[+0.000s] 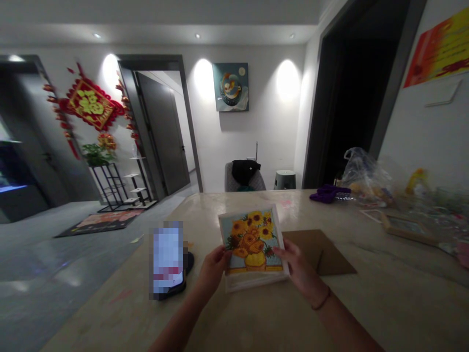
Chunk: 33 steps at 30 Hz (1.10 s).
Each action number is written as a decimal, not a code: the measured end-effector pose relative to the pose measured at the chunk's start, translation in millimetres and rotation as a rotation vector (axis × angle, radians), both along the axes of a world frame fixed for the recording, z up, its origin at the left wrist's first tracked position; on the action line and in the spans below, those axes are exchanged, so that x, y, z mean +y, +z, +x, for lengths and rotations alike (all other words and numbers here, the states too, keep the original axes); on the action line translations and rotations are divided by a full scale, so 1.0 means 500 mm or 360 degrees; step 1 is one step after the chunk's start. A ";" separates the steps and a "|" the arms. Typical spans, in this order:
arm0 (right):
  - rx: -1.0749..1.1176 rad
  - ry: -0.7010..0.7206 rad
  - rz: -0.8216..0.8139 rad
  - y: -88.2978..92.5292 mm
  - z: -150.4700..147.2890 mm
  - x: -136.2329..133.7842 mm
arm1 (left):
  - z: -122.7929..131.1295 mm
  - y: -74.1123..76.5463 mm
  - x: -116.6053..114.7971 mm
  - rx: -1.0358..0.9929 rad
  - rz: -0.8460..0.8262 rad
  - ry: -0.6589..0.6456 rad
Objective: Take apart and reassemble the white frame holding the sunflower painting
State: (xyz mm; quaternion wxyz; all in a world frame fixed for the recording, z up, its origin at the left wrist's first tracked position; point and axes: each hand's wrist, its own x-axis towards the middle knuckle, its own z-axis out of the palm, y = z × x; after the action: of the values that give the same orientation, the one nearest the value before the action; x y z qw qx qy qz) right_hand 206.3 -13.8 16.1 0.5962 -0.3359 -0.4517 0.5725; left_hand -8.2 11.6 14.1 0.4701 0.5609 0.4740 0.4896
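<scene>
A sunflower picture point(251, 239) with a pale border is held tilted above the table, its front facing me. My left hand point(216, 261) pinches its left edge, thumb on the front. At the opposite edge, my right hand point(295, 259) grips it the same way, with a thin band round the wrist. Below the picture a clear or whitish frame-like edge point(252, 282) shows; whether it is a separate piece is hard to tell. A brown board point(333, 252) lies flat to the right, partly behind my right hand, with a thin dark stick-like thing point(320, 261) on it.
A phone point(167, 259) with a blurred screen stands propped at the left of the table point(256, 322). Toward the right lie a purple cloth point(328, 193), a clear plastic bag point(368, 181) and a wooden frame point(408, 229). A chair point(230, 178) stands beyond the far edge.
</scene>
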 end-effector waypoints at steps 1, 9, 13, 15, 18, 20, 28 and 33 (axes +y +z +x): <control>-0.0050 -0.0129 -0.0025 -0.013 0.003 0.011 | 0.001 -0.001 0.000 0.0065 0.0038 0.0018; -0.0406 -0.0556 0.0049 -0.068 0.012 0.050 | 0.010 -0.004 -0.005 0.0269 0.0120 0.0036; -0.0365 -0.0533 -0.0007 -0.064 0.012 0.049 | 0.004 -0.008 -0.001 0.0340 0.0141 0.0112; -0.0415 -0.0513 -0.0013 -0.067 0.013 0.051 | 0.001 -0.012 0.002 0.0405 0.0145 0.0137; -0.0550 -0.0447 0.0051 -0.074 0.020 0.056 | -0.004 -0.017 0.008 0.0493 0.0173 0.0164; -0.0670 -0.0440 0.0094 -0.079 0.027 0.059 | -0.007 -0.021 0.012 0.0563 0.0171 0.0188; -0.1015 -0.0714 0.0065 -0.094 0.055 0.069 | -0.018 -0.047 0.020 0.1380 0.0022 0.0370; -0.1465 -0.0726 0.0097 -0.072 0.038 0.051 | 0.003 -0.037 -0.004 0.1472 -0.0035 0.0245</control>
State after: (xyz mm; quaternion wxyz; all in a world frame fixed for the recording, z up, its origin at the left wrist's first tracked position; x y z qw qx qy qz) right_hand 225.5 11.6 -19.7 0.4548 -0.6256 -0.5990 0.2074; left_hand -6.7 9.8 -4.2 0.1778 0.6784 0.6792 0.2167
